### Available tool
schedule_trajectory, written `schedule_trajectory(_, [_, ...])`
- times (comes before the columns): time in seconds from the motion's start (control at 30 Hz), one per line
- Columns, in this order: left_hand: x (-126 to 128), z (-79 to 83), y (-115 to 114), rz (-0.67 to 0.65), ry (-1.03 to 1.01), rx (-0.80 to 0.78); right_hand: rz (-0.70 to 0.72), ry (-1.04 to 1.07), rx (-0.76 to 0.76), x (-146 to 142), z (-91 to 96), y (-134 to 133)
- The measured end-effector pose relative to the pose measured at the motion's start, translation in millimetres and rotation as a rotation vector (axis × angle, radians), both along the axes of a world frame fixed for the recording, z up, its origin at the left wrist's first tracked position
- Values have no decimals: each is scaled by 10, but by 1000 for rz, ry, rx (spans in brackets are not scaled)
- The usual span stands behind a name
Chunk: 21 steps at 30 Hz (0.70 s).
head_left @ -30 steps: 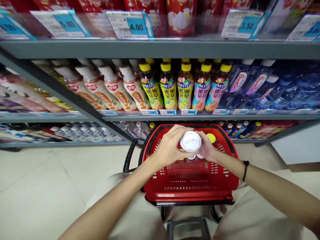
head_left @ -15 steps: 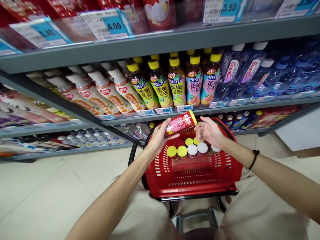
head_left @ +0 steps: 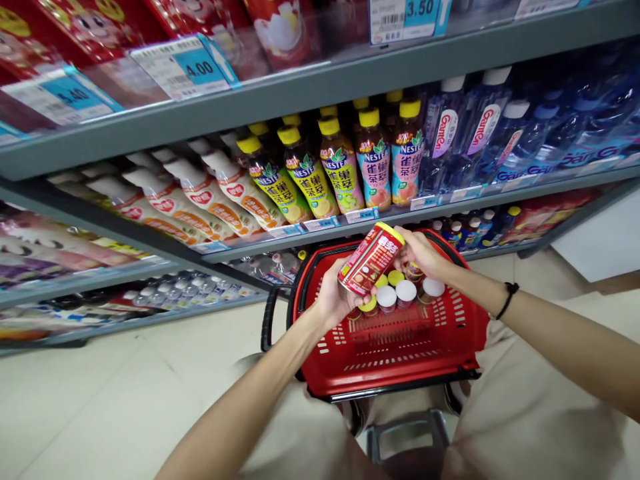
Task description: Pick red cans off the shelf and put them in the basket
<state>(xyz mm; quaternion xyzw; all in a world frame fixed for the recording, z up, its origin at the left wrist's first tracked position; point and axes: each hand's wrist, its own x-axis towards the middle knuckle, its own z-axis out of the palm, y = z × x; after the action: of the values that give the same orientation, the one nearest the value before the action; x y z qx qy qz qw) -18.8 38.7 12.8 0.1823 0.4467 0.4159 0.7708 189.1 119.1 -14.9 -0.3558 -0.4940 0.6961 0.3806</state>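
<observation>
The left hand (head_left: 334,295) is wrapped around a red printed can with a yellow lid (head_left: 371,261), its thumb along one side and its fingers curled beneath. The can is tilted, its lidded end up and toward the shelf, above the far half of a red plastic shopping basket (head_left: 410,350), left of that basket's far right corner. The right hand (head_left: 423,253) is at the lidded end, its fingers bent beside the lid; the tips are partly hidden by the can, so I cannot tell whether they grip it or merely touch it. A black wristband (head_left: 508,300) circles the right wrist. Inside the basket, well back from the near edge, white-lidded containers (head_left: 406,291) stand upright beside yellow-lidded containers (head_left: 369,305), some partly covered by the held can and the hands. A black handle (head_left: 269,321) sticks out past the basket's left edge. Beyond the basket's far edge, Nestea bottles (head_left: 376,167) with yellow caps line the front edge of a shelf (head_left: 530,189). To their left are white-capped bottles with orange-and-white labels (head_left: 220,200); to their right, toward the shelf's right end, are clear blue-tinted Gamen bottles (head_left: 443,130).
</observation>
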Motion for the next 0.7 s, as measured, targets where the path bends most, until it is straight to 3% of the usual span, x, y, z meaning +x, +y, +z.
schedule_trajectory(0.17, [53, 28, -28, -19, -90, -109, -2, 19, 43, -1, -28, 17])
schedule_trajectory(0.3, [82, 13, -52, 11, -142, -188, 5, 16, -9, -34, 25, -13])
schedule_trajectory(0.53, [86, -145, -75, -100, -156, -179, -125, -213, -50, -75, -65, -13])
schedule_trajectory(0.7, [119, -163, -59, -185, 20, -97, -134, -316, 57, -9, -50, -36])
